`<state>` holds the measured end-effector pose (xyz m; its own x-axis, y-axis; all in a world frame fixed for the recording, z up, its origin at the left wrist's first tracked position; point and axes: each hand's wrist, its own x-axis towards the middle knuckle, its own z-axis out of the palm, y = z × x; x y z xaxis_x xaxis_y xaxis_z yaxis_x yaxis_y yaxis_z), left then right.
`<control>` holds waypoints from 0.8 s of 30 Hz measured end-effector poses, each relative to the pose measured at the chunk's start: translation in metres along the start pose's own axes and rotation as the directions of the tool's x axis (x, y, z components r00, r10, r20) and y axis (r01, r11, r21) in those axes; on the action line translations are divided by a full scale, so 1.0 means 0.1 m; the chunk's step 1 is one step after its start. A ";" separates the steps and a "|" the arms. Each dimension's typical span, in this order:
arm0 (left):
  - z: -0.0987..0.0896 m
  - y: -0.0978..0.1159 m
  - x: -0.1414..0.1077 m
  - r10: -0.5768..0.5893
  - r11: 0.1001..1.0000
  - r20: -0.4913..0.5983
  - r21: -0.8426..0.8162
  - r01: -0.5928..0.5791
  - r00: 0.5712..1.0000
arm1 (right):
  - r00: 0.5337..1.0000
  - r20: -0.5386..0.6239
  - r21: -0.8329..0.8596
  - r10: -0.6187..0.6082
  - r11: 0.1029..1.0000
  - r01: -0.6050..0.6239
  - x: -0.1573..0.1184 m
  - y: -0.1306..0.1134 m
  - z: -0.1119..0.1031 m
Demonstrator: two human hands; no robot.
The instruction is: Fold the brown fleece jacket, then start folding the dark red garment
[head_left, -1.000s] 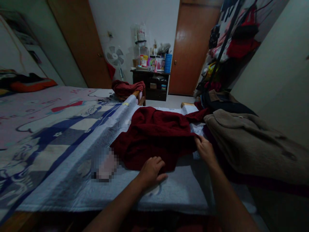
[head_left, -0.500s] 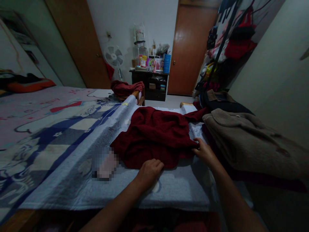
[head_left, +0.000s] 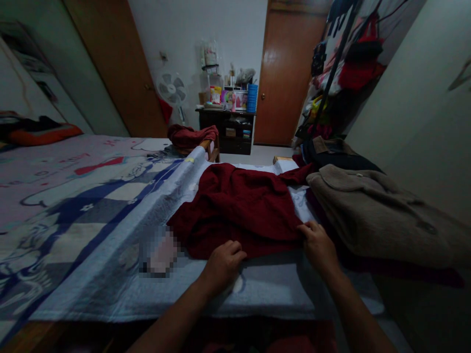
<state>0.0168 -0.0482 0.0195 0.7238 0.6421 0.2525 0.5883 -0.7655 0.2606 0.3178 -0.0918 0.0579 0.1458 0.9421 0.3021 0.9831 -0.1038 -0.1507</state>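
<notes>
Garment point(head_left: 239, 201), dark red, is spread on blue sheet point(head_left: 268, 289) | corner is pinched by right hand point(head_left: 318, 245) | near edge is touched by left hand point(head_left: 222, 267), grip unclear | mostly laid out; creases apparently left unsmoothed

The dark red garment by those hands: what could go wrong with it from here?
The dark red garment shows ripples across its middle, so creases might get pressed in. The right hand seems to pinch only its near corner, so a tug could skew the cloth or slip free. The brown coat lies close beside that hand, so a wide pull might brush it.
</notes>
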 end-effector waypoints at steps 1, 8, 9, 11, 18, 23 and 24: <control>0.02 0.02 0.00 0.001 1.000 0.020 0.018 -0.001 1.000 | 1.000 0.019 0.003 -0.015 1.000 0.015 -0.02 0.02 0.02; 0.06 0.09 -0.04 0.017 0.998 0.073 0.052 -0.021 0.997 | 0.987 -0.158 0.122 -0.018 0.992 0.038 -0.16 0.17 0.04; 0.06 0.10 -0.05 0.017 0.998 0.079 0.059 -0.022 0.997 | 0.985 -0.169 0.130 -0.040 0.990 0.063 -0.19 0.18 0.04; 0.03 0.10 -0.07 0.021 0.997 0.087 0.073 -0.027 0.996 | 0.983 -0.162 0.141 -0.085 0.984 0.108 -0.24 0.19 0.04; 0.02 0.07 -0.14 0.021 0.997 0.141 0.075 -0.032 0.990 | 0.997 0.016 0.016 -0.081 0.997 0.081 -0.38 0.21 0.03; 0.03 0.05 -0.13 -0.021 1.000 0.190 -0.007 0.023 0.982 | 0.978 0.181 -0.075 -0.106 0.990 0.122 -0.35 -0.03 -0.08; 0.02 0.05 -0.13 -0.018 0.999 0.183 -0.034 0.024 0.983 | 0.977 0.176 -0.055 -0.120 0.990 0.132 -0.31 -0.13 -0.09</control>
<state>0.0113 -0.0599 0.0153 0.7671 0.6374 0.0726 0.5933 -0.7479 0.2978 0.3018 -0.1228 0.0585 0.0047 0.9891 0.1475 0.9983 0.0039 -0.0577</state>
